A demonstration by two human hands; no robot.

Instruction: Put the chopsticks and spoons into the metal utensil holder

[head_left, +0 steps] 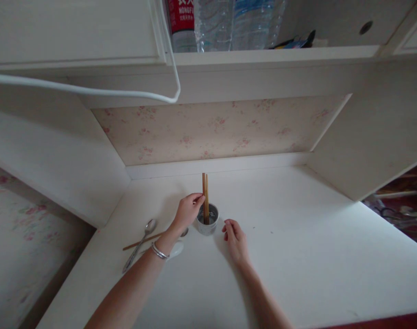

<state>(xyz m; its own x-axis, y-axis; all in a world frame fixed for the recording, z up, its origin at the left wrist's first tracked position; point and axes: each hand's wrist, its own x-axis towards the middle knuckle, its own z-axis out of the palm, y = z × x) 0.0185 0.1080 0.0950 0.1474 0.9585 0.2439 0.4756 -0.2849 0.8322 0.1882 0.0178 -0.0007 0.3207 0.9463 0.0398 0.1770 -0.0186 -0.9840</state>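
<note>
My left hand (191,209) pinches a wooden chopstick (204,183) between thumb and fingertips. That chopstick stands upright, its lower end inside a grey-white utensil holder (207,228) with a perforated bottom. A second, lighter chopstick (207,189) rises beside it in the same holder. Just right of the holder, my right hand (235,240) hovers over or rests on the white surface; its fingers are loosely curled and nothing shows in them. Left of the holder lie a metal spoon (139,246), another chopstick (133,246) and a white spoon (176,249), partly hidden by my left forearm.
The white desktop (280,260) runs between side panels, with a floral-papered wall (222,130) behind. Overhead, a shelf (277,55) holds plastic bottles (215,25) and a red package (181,18). A white cable (126,93) hangs at upper left.
</note>
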